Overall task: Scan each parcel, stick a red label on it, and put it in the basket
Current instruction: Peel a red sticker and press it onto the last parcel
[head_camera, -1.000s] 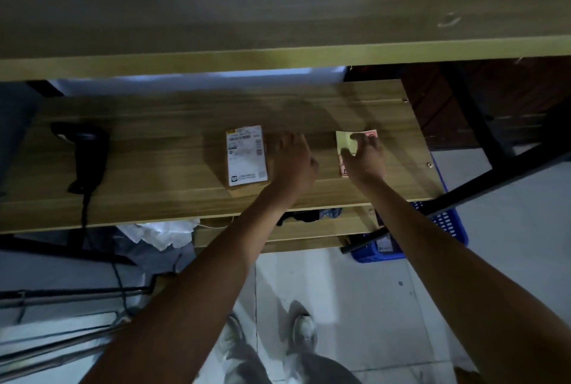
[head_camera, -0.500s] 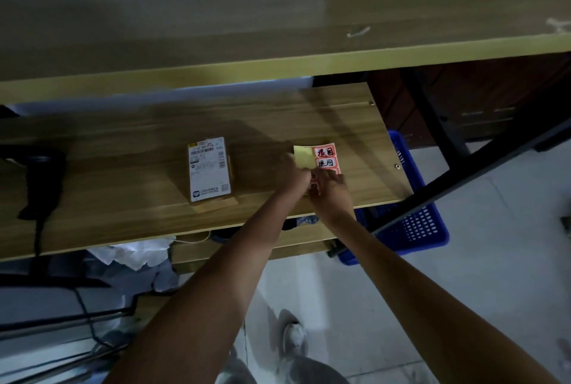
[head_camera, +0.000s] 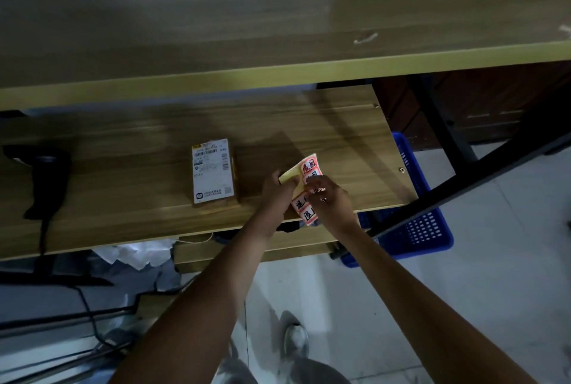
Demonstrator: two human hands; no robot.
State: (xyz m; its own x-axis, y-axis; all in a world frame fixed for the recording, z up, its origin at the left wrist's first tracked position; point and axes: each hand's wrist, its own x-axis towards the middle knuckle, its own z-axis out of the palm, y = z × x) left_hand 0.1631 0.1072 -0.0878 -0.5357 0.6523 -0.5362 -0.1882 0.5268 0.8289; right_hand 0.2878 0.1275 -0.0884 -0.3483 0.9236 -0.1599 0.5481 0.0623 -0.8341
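A small brown parcel with a white shipping label lies flat on the wooden shelf. To its right, above the shelf's front edge, my left hand grips the yellow backing of a sheet of red labels. My right hand pinches a label on that sheet near its middle. The blue basket stands on the floor under the shelf's right end, partly hidden. A black handheld scanner rests at the shelf's left end.
A second wooden shelf overhangs at the top. A black metal frame bar crosses diagonally on the right. Crumpled paper and cables lie under the shelf on the left. My shoes show on the tiled floor.
Both hands picked the label sheet up off the shelf and drew it toward the front edge. The right hand now pinches a label. The view shifted right, revealing more of the basket.
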